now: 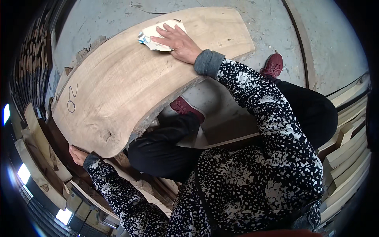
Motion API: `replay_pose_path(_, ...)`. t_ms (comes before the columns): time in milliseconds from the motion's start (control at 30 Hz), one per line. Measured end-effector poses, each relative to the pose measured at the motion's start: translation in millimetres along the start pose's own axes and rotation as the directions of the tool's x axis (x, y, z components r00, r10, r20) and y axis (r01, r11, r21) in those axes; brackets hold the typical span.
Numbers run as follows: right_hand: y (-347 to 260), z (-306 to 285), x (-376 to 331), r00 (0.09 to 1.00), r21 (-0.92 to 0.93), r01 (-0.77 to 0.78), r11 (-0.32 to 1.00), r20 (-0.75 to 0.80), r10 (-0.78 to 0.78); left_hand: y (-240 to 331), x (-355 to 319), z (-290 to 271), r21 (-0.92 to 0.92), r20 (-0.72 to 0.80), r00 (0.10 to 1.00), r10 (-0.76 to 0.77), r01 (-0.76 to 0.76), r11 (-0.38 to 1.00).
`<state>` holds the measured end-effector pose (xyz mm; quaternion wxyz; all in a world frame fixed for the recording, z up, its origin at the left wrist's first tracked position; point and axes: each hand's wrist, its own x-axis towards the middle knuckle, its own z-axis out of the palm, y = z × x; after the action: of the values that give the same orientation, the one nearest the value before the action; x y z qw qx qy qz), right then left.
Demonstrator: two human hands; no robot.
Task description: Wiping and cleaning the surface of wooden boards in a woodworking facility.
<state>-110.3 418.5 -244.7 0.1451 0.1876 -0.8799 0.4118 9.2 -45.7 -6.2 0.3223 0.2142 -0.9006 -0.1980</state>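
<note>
A long, pale wooden slab (130, 83) with a curved outline slants across the view in front of me. Near its far end, my right hand (179, 42) lies flat with fingers spread, pressing a cream paper sheet (158, 46) against the wood. Blue print shows at the sheet's left end; it looks like the back of sandpaper, though its underside is hidden. At the slab's near left corner, my left hand (79, 155) holds the edge, fingers close together and partly hidden by the board. Dark pen marks and a knot show on the slab's left part.
Dark stacked boards (33, 59) stand at the left, with loose planks (43, 166) below them. More pale planks (347, 154) are piled at the right. My red shoes (272, 65) rest on the grey concrete floor (272, 23), beside a long dark strip (302, 43).
</note>
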Motion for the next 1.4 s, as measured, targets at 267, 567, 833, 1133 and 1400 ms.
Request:
replay_pose_path(267,155,-44,-103,0.719,-0.051,-0.659,0.751,-0.336,0.608,13,-4,1,0.070,-0.012,0.999,0.032,-0.031,0.997)
replay_pose_path(567,56,7,-104,0.835,-0.042,-0.407,0.912,-0.421,0.353,13,-2,0,0.137,0.016,0.999,0.046,-0.047,0.989)
replay_pose_path(833,-70,2,-67,0.999,0.235,0.039,0.971,-0.029,-0.033,27,-7,7,0.148,0.003,0.999,0.049,-0.049,0.988)
replay_pose_path(1133,106,-59,-172,0.619,0.261,-0.706,0.658,-0.222,0.753,30,-7,-14,0.197,-0.042,0.996,0.074,-0.064,0.978)
replay_pose_path(1400,-79,18,-85,0.965,0.196,-0.187,0.962,-0.148,0.218,44,-22,7,0.182,-0.052,0.997,0.056,-0.046,0.982)
